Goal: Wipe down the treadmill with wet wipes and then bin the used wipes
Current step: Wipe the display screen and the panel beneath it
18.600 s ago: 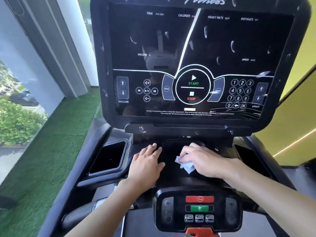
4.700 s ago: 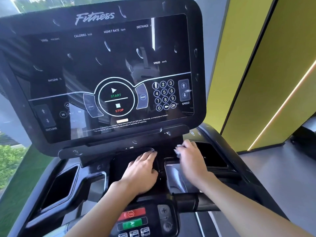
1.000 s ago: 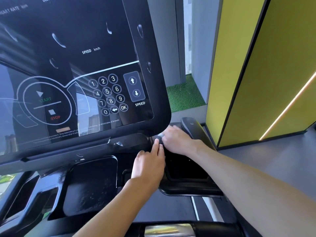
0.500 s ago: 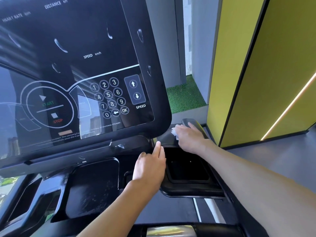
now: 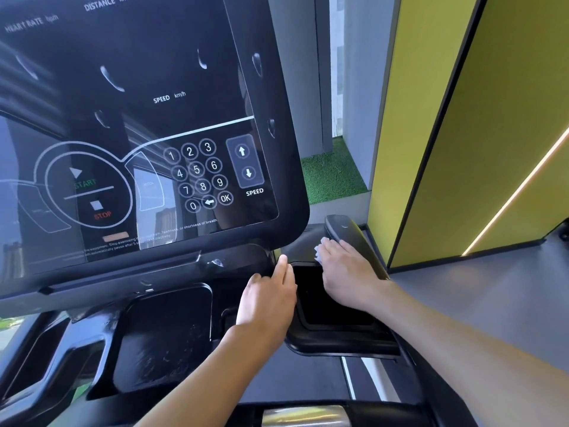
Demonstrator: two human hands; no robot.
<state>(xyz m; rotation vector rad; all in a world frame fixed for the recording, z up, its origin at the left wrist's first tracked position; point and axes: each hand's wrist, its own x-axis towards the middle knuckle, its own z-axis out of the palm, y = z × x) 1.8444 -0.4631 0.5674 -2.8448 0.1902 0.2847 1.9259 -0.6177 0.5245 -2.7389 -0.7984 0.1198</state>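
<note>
Filling the left and centre, the treadmill (image 5: 92, 343) and its big dark console screen (image 5: 138, 118), tilted, printed with a number keypad, START and STOP symbols and SPEED arrows, dotted with water drops (image 5: 112, 80). To the right, a yellow wall panel (image 5: 462, 149) crossed by a slanting light strip (image 5: 517, 195), with a patch of green turf (image 5: 329, 177) on the floor between wall and console. Below the screen, a glossy centre tray (image 5: 166, 334) and, right of it, a deep black side pocket (image 5: 326, 306). Beyond that pocket, a curved black arm (image 5: 345, 229) rising at the machine's right edge. Left hand (image 5: 268, 300) laid palm down on the ridge between tray and pocket, fingers straight and held together, index tip near the console's underside, holding nothing. Right hand (image 5: 345, 272) palm down across the pocket's far rim, fingers nearly straight and close together, pressing on the wet wipe (image 5: 318, 252). Wipe bunched small and white, mostly hidden under those fingertips, showing only at their left side, at the base of the curved arm.
</note>
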